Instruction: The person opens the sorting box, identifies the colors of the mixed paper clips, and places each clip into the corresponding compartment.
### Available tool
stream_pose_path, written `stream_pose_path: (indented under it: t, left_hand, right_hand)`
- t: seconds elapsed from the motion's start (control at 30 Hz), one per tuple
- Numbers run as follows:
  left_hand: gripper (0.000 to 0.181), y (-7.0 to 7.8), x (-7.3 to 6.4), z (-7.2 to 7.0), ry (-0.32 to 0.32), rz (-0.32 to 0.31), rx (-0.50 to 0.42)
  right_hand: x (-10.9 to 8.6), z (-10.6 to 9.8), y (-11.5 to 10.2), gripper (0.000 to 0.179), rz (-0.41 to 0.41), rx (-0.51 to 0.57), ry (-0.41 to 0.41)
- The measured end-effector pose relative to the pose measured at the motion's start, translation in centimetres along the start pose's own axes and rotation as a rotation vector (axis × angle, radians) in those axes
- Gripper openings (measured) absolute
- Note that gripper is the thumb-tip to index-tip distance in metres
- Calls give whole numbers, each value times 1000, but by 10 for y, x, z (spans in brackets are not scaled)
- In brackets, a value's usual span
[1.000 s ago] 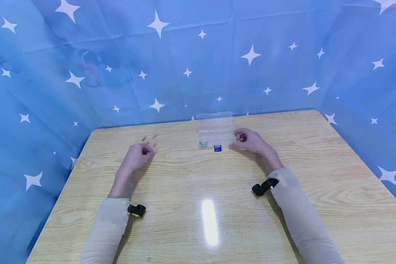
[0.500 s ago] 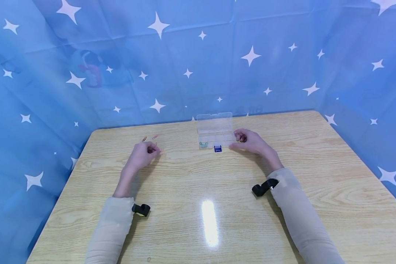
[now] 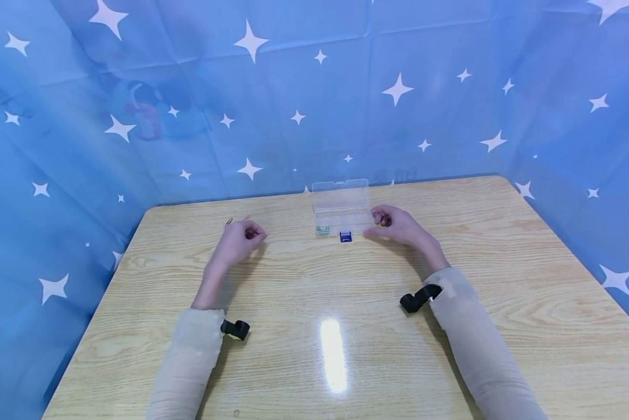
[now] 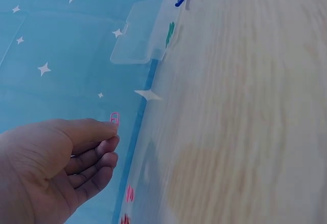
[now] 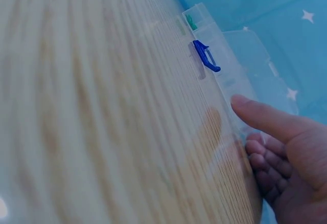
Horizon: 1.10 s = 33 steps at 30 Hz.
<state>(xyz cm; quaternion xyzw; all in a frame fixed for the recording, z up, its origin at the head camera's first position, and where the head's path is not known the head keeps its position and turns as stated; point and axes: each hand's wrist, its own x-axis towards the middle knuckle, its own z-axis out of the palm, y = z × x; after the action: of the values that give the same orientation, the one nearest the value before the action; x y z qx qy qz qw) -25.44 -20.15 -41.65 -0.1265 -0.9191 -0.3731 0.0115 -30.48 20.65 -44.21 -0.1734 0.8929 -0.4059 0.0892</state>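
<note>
Blue backdrop [image 3: 314, 87]: white four-pointed stars are printed across it, and it is hung behind the far edge of the bench [image 3: 298, 291].
Bench: pale wood grain is shown; a bright strip of light is reflected toward the near edge.
Pale sleeves: both forearms are covered by the left sleeve [image 3: 185, 356] and right sleeve [image 3: 482, 350], and both are reached in from the near edge.
Clear box [image 3: 348, 220]: it is placed near the middle of the far edge, and its lid [image 3: 340, 195] is raised toward that edge.
Right hand [image 3: 398, 224]: the box is gripped at its right end, the thumb being set at the front wall and the other fingers curled at the end.
Left hand [image 3: 239, 240]: it is held near the far left corner; a pink paper clip [image 4: 115, 118] is pinched between thumb and forefinger.
Blue latch [image 3: 345, 237]: it is fixed at the front of the box, on the side facing the near edge.
Green pieces [image 3: 322, 229]: they are kept in the front left compartment; their exact shape cannot be made out.
Loose clips: an orange clip [image 3: 229, 221] and a second pink clip [image 3: 247, 217] are seen just beyond the left hand, toward the far left corner.
</note>
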Motion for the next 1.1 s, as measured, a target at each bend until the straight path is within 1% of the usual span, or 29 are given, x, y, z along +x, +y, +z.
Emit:
stream_pose_path:
  t: [0.2, 0.37, 0.57, 0.73, 0.87, 1.1]
  left_hand:
    - [15, 12, 7, 6, 3, 5, -22]
    - [15, 23, 13, 12, 16, 15, -24]
    - [17, 33, 22, 22, 42, 29, -39]
    - [19, 39, 27, 28, 36, 34, -52]
    - [19, 43, 31, 33, 39, 44, -45]
    - [16, 52, 37, 42, 29, 49, -67]
  right_hand:
    - [0, 1, 1, 39, -6, 6, 1]
    - [0, 0, 2, 39, -8, 7, 2]
    - [1, 1, 3, 39, -5, 5, 4]
    - [1, 2, 3, 40, 2, 6, 1]
    - [1, 1, 5, 41, 4, 3, 3]
    - [2, 1, 7, 41, -10, 5, -2]
